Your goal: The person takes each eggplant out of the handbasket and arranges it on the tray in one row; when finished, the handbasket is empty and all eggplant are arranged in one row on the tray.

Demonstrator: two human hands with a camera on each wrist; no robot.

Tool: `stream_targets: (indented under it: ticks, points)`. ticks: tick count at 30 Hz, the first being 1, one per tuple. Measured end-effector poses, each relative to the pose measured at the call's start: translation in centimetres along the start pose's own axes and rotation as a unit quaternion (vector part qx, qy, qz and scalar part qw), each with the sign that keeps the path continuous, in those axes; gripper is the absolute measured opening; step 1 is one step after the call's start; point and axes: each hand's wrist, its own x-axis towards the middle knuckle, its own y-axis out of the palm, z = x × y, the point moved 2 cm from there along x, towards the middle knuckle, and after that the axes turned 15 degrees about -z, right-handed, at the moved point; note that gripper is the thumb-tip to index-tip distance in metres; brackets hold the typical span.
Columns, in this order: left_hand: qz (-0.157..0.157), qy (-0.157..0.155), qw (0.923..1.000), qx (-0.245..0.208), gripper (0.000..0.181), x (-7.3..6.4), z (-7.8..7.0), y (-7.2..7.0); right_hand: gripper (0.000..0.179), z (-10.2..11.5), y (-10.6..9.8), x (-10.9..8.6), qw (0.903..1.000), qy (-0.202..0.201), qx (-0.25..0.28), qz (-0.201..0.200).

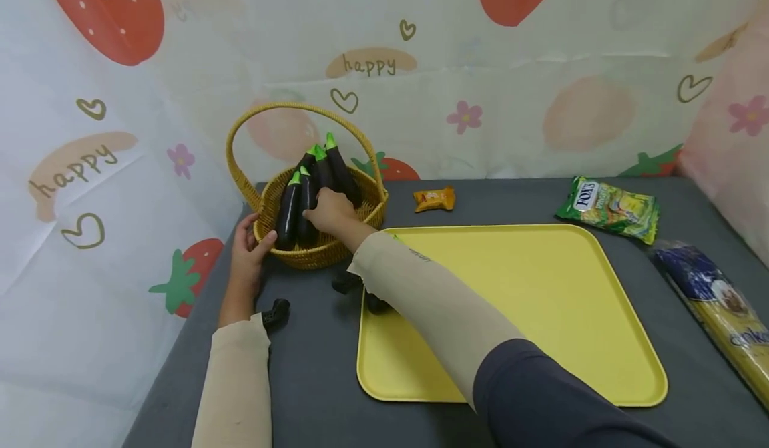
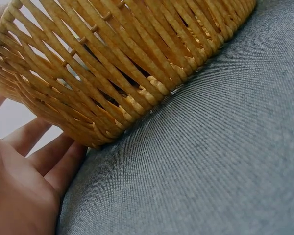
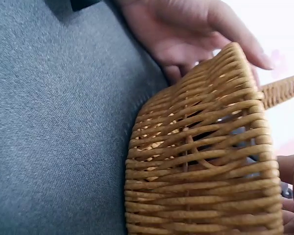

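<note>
A woven wicker basket [image 1: 312, 258] with a tall arched handle holds several dark eggplants [image 1: 290, 211] with green stems. My left hand [image 1: 245, 251] grips its left side, thumb at the rim; the left wrist view has the fingers [image 2: 54, 154] against the outer weave, low by the cloth. Reaching over the near right rim, my right hand [image 1: 332, 211] is down among the eggplants, thumb against one of them. Its fingertips are hidden, and I cannot tell how firmly they hold. In the right wrist view the basket wall [image 3: 201, 161] covers most of that hand.
A yellow tray [image 1: 510, 314] lies right of the basket; a dark rounded end [image 1: 377, 303] shows on it beside my right sleeve. An orange-wrapped snack [image 1: 434, 199] sits behind the tray. A green Fox's bag [image 1: 609, 207] and a long yellow-and-blue packet [image 1: 715, 301] lie to the right.
</note>
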Motion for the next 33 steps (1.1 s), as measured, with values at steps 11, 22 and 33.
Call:
stream_targets:
  ticks: [11, 22, 33]
  points:
    - [-0.008, 0.004, 0.9999, -0.014, 0.057, 1.0, 2.2, 0.4, 0.048, -0.1, 0.8, 0.3, 0.9994, -0.002, -0.032, -0.011]
    - [-0.008, -0.010, 0.9999, -0.003, 0.059, 0.5, 2.4, 0.5, 0.046, 0.0, 1.3, -0.1, 0.9991, 0.006, -0.039, -0.011]
    - [-0.011, -0.009, 0.9998, -0.012, 0.058, -0.5, -0.1, 0.2, 0.069, -0.3, -1.3, -0.7, 0.9956, 0.015, 0.091, -0.016]
